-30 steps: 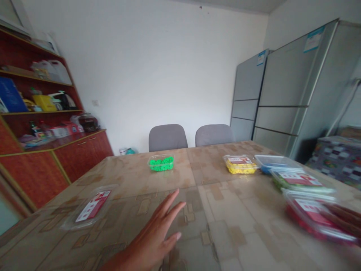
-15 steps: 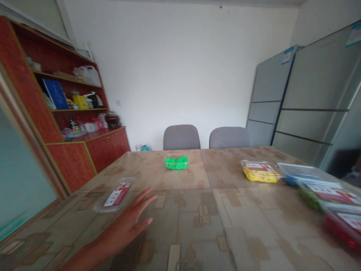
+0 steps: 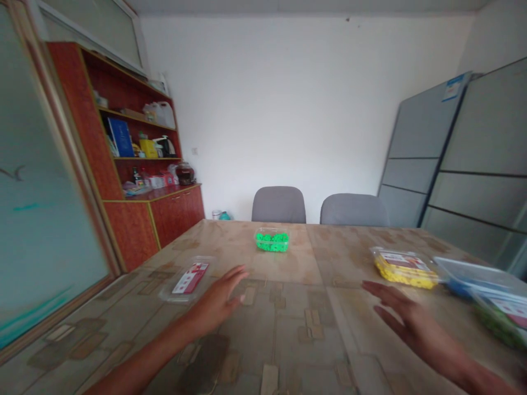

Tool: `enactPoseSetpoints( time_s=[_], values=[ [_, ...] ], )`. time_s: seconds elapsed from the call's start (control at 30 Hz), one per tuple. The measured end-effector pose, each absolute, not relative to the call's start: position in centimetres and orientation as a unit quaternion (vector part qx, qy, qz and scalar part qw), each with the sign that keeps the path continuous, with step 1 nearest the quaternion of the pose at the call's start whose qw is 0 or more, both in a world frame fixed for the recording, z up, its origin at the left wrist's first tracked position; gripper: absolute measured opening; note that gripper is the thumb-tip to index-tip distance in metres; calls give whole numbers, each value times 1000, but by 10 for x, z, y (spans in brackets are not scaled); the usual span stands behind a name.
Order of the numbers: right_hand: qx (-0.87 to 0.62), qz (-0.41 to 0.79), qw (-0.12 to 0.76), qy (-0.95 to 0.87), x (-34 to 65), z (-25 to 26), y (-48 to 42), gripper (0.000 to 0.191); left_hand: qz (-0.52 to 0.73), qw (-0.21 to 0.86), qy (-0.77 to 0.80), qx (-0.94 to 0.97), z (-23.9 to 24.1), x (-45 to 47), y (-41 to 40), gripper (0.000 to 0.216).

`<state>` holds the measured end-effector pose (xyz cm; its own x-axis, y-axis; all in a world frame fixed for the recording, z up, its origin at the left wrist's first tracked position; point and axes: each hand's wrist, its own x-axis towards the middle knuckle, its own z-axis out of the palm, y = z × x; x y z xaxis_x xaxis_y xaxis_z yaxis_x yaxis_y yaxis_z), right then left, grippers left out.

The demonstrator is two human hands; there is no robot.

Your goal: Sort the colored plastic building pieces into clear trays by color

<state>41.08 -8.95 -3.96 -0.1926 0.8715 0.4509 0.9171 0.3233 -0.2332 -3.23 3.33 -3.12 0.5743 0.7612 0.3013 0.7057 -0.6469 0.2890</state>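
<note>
Both hands are out over the counter [image 3: 288, 329] and both are empty. The left hand [image 3: 216, 302] is flat with its fingers spread a little. It hangs just beside a clear lid with a red and white label [image 3: 188, 278], which lies flat near the left edge of the counter. The fingertips are close to the lid but do not touch it. The right hand [image 3: 405, 318] is open too, with the fingers stretched forward. It points toward a clear box of yellow pieces [image 3: 402, 267] near the right edge, and there is a gap between them.

Past the middle of the counter, toward the far edge, sits a small clear box of green pieces [image 3: 272, 240] with no lid on it. At the right edge there is a blue box [image 3: 469, 274] and one more box with a label [image 3: 504, 312], which is blurry.

The step in hand looks like reaching: the left hand for the loose lid. To pick it up, the hand would need to slide its fingers under the thin rim, because the lid lies flat and is hard to pinch.

Two grey chairs [image 3: 313, 206] stand behind the far edge.
</note>
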Motion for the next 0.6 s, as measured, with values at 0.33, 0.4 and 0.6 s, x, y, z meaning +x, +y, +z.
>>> enactPoseSetpoints(
  time_s=[0.33,0.4,0.6],
  values=[
    [-516,25,222,-827,279,-23,49,38,150,39,462,873,-27,38,102,64],
    [-508,23,231,-829,264,-15,66,31,136,34,476,868,-27,41,113,64],
    [-492,6,262,-830,232,0,89,28,108,24,499,859,-24,44,136,67]
  ],
)
